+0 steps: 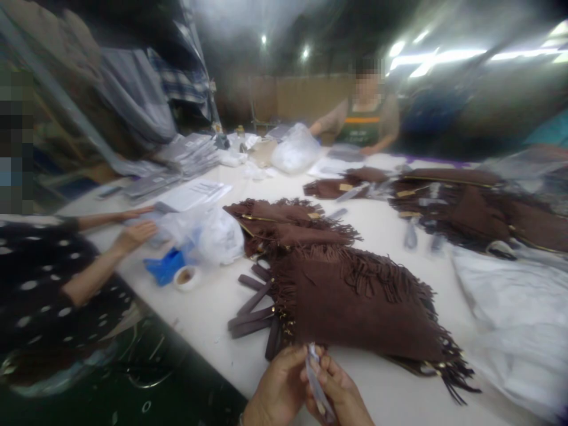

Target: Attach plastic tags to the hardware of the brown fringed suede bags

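Note:
At the bottom edge my left hand (279,387) and my right hand (339,393) are closed together on a small clear plastic packet (316,378), pinching it between the fingers. Just beyond them lies a brown suede fringed bag (359,302) with dark straps (255,307) fanned out at its left side. A second brown fringed bag (288,225) lies behind it.
More brown bags (465,207) are stacked at the right, white plastic sheets (510,313) beside them. A person in a dotted top (39,284) at the left handles plastic bags (208,234); a tape roll (186,277) and blue item (166,266) lie nearby. Another person (366,118) sits across the white table (208,313).

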`<action>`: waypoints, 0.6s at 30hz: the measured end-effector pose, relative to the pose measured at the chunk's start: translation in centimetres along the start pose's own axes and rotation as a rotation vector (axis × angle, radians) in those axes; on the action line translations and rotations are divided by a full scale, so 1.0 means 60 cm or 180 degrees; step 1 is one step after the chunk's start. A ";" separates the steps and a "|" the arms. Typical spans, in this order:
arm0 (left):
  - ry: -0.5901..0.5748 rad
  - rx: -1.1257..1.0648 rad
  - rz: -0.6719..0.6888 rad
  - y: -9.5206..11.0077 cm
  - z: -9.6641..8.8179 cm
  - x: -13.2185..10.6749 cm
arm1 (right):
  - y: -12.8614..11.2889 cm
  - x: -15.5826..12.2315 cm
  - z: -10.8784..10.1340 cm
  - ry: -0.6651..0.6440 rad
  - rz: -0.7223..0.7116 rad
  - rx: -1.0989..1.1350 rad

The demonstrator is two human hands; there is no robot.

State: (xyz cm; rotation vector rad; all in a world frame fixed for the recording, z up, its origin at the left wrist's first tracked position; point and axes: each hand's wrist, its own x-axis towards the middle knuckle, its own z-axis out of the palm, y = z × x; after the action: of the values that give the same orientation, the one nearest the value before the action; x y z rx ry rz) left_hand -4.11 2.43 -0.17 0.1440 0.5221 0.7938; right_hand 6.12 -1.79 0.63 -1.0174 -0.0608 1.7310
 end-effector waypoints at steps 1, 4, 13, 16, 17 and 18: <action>0.0027 -0.0111 0.0016 -0.004 -0.003 0.003 | -0.001 -0.001 -0.002 -0.0006 0.0124 0.0084; -0.0028 -0.0567 -0.0124 -0.024 -0.017 0.015 | -0.007 -0.004 -0.005 -0.0048 0.0451 0.0552; 0.0009 -0.0883 -0.0012 -0.056 -0.032 0.036 | -0.004 -0.006 0.002 -0.0150 0.0122 0.0204; 0.0132 -0.0371 0.0122 -0.037 -0.011 0.023 | -0.013 -0.024 -0.014 -0.0043 -0.0671 -0.1239; 0.0111 -0.0159 0.0224 -0.030 -0.004 0.016 | -0.022 -0.032 -0.022 0.0134 -0.1055 -0.1813; 0.0103 0.0053 0.0335 -0.022 0.001 0.008 | -0.034 -0.039 -0.030 0.0397 -0.1465 -0.2345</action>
State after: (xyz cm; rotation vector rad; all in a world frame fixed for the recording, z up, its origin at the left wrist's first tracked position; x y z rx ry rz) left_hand -2.93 1.84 -0.73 0.1754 0.5554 0.8958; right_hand 8.98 -3.54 1.88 -1.4929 -0.8361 1.2202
